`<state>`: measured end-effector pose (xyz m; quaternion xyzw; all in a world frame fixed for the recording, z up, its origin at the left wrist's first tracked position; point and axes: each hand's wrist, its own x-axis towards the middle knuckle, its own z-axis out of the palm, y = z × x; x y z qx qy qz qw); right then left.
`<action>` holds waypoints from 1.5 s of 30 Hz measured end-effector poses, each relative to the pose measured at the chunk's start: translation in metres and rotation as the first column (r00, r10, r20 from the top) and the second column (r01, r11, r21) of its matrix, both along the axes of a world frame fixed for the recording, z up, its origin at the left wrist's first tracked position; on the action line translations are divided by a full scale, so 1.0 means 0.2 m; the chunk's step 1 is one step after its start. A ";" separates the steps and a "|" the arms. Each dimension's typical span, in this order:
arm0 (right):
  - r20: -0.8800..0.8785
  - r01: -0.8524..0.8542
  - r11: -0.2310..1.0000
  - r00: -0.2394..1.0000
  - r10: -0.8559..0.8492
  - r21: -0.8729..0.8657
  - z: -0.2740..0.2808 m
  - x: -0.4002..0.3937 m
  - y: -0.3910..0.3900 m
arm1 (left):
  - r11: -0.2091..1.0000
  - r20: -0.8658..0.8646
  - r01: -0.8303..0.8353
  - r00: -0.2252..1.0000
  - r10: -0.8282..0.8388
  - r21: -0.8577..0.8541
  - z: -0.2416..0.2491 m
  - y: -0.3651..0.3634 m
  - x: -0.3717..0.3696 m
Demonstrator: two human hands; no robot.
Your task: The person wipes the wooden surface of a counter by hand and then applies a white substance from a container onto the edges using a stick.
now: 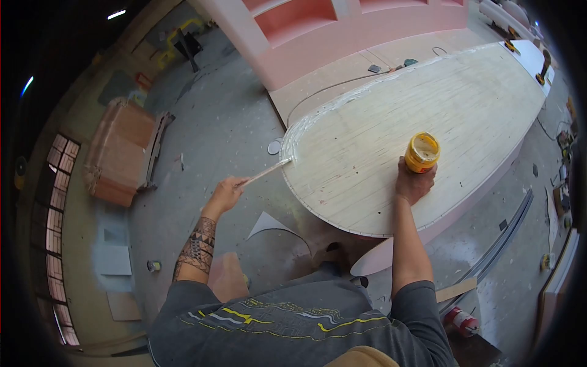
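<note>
My left hand (228,193) is closed around a thin, pale stick (268,172), whose white-smeared tip meets the rounded near-left edge of a long wooden panel (391,116). From that edge, a rough band of white paste (296,133) runs along the panel's far side. My right hand (416,183) grips a yellow jar (422,153) above the panel. The jar is open, tilted toward me, and shows cream-coloured paste inside. Fine grooves and several small dark holes mark the panel's surface.
A pink structure with recesses (361,40) stands beyond the panel. Across the floor at left sits a brown moulded piece (119,153). Long grey strips (489,244) and a red-and-white can (461,321) are at right. A cable (318,92) lies behind the panel.
</note>
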<state>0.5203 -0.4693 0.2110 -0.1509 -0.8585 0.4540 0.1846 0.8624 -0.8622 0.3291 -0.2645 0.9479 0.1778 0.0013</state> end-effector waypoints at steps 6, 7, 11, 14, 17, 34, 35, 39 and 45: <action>-0.030 0.006 1.000 1.000 -0.006 0.025 -0.03 -0.01 -0.01 | 0.996 -0.169 -0.043 0.984 0.056 0.079 -0.36 0.13 0.23; -0.029 0.000 1.000 1.000 0.001 0.027 -0.04 -0.03 -0.01 | 0.993 -0.192 -0.038 0.980 0.060 0.116 -0.39 0.16 0.27; -0.040 0.020 1.000 0.999 -0.019 0.021 -0.05 -0.02 -0.02 | 0.983 -0.274 -0.011 0.960 0.062 0.185 -0.46 0.25 0.39; -0.070 0.011 1.000 0.997 -0.010 0.017 -0.07 -0.02 -0.02 | 0.970 -0.293 0.045 0.956 0.028 0.240 -0.43 0.22 0.41; -0.110 0.024 0.997 0.994 -0.016 0.073 -0.10 -0.03 -0.03 | 0.977 -0.321 0.011 0.945 0.060 0.213 -0.37 0.14 0.32; -0.119 -0.006 0.999 0.993 0.011 0.044 -0.21 -0.08 0.01 | 0.935 -0.226 0.157 0.970 -0.087 0.317 -0.37 -0.03 0.31; -0.136 -0.020 0.999 0.990 0.025 0.040 -0.22 -0.08 0.02 | 0.933 -0.205 0.139 0.976 -0.072 0.331 -0.37 -0.01 0.33; -0.089 0.005 0.999 0.996 -0.001 0.049 -0.19 -0.06 0.00 | 0.957 -0.294 0.245 0.936 -0.192 0.154 -0.48 0.04 0.42; -0.017 0.001 0.999 1.000 0.000 0.032 -0.16 -0.06 0.00 | 0.916 -0.273 0.104 0.962 0.006 0.387 -0.42 0.07 0.39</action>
